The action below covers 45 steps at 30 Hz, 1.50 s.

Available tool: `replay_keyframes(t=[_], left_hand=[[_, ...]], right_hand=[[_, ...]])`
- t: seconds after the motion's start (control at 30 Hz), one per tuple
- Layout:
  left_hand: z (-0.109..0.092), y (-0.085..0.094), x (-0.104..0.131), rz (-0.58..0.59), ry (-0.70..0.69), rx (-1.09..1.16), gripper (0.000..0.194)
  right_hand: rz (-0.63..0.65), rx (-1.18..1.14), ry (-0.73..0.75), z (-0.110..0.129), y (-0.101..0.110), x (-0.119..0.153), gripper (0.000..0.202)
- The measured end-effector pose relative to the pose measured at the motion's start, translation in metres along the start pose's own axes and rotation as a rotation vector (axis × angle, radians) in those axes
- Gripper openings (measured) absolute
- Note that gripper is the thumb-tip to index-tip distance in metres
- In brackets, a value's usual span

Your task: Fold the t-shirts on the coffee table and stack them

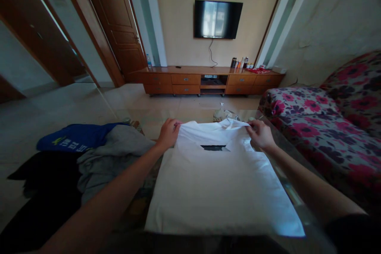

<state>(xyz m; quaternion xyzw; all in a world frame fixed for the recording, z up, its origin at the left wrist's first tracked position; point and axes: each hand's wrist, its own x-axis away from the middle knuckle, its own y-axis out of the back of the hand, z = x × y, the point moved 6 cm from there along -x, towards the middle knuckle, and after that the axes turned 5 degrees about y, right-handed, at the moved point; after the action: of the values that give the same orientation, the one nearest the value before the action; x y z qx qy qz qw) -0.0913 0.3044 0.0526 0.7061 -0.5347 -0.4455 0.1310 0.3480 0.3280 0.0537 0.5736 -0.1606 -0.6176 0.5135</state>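
A white T-shirt lies spread over a glass-topped table, its far end lifted and folded toward me. My left hand pinches the far left corner of the raised cloth, and my right hand pinches the far right corner. Between the hands the fabric is stretched, with some creases toward the right. A dark printed patch shows near the middle, partly covered by the folded cloth. Both forearms reach forward along the sides of the shirt.
Left of the shirt lie a grey garment, a blue one with lettering and black clothing. A flowered sofa stands at right. Beyond are a low wooden cabinet and a wall television.
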Motion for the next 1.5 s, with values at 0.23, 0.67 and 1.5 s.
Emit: replay_keyframes(t=[0.23,0.67,1.5], left_hand=[[-0.057,0.061,0.108,0.139,-0.146,0.048,0.021],[-0.049,0.001,0.234,0.651,-0.133,-0.314,0.059],[-0.098,0.011,0.259,0.712,-0.569,-0.460,0.030]], right_hand=[[0.114,0.031,0.020,0.015,0.079,0.118,0.030],[0.482,-0.003,0.218,0.095,0.031,0.237,0.053],[0.419,0.003,0.413,0.122,0.046,0.267,0.036]])
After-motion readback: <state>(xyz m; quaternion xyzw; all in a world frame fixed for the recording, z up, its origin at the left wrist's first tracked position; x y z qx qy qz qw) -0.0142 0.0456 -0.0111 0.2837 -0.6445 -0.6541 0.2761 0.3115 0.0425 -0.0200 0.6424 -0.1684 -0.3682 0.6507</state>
